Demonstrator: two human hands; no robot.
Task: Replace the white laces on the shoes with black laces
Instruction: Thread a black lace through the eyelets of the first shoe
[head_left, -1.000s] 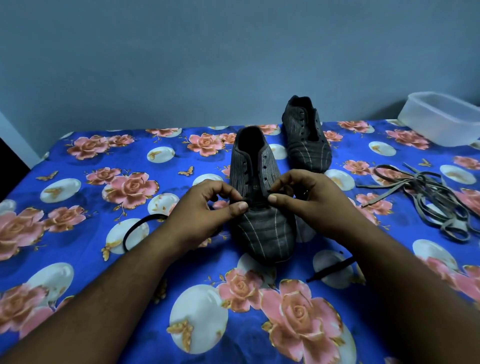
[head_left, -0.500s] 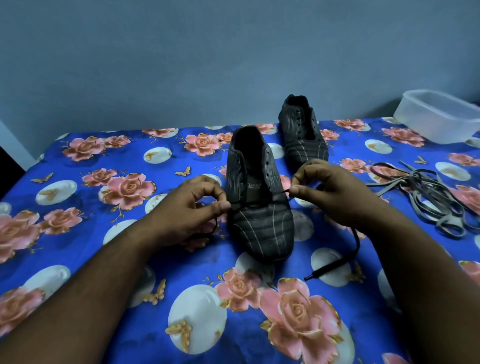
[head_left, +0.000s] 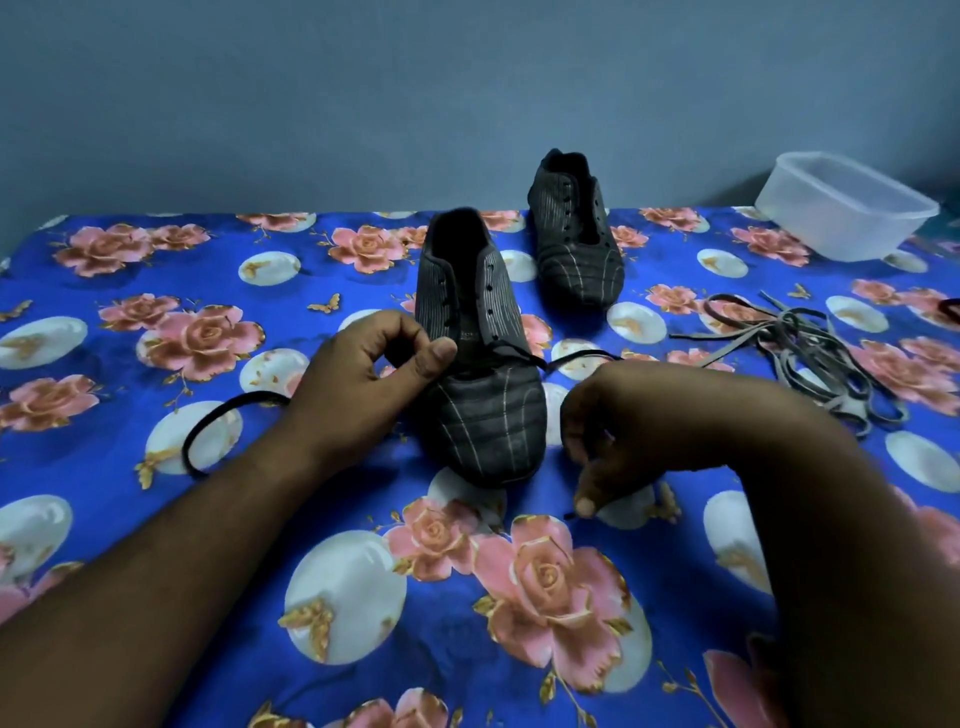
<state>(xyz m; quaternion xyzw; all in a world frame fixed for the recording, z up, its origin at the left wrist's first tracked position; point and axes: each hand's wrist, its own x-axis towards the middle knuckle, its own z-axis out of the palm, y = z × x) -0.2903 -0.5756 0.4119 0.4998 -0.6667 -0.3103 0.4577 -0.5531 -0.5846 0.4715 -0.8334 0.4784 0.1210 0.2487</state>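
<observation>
1. The black lace (head_left: 576, 358) runs across the lowest eyelets of the near shoe (head_left: 480, 364), which stands toe toward the viewer on the flowered cloth (head_left: 156, 545), about mid-scene.
2. One end of the lace loops out to the left over the cloth; the other trails right and then near, toward the right hand (head_left: 618, 436).
3. The left hand (head_left: 363, 379) has thumb and forefinger curled together at the left side of the shoe, seemingly pinching the lace there, though the strand itself is hard to see between the fingers.
4. The right hand reaches down with curled fingers and pinches the lace tip against the cloth, just right of the toe.
5. To do this step well, the tip should be lifted cleanly, both ends evened in length, and the right end crossed to the next eyelet on the left while the left hand steadies the shoe.
6. The far shoe (head_left: 574, 239) stands further back and to the right; whether it is laced is too dark to tell.
7. The pale old laces (head_left: 810, 358) lie tangled at the right, and a clear plastic tub (head_left: 847, 208) sits at the far right.
8. The right wrist hides part of the lace.
</observation>
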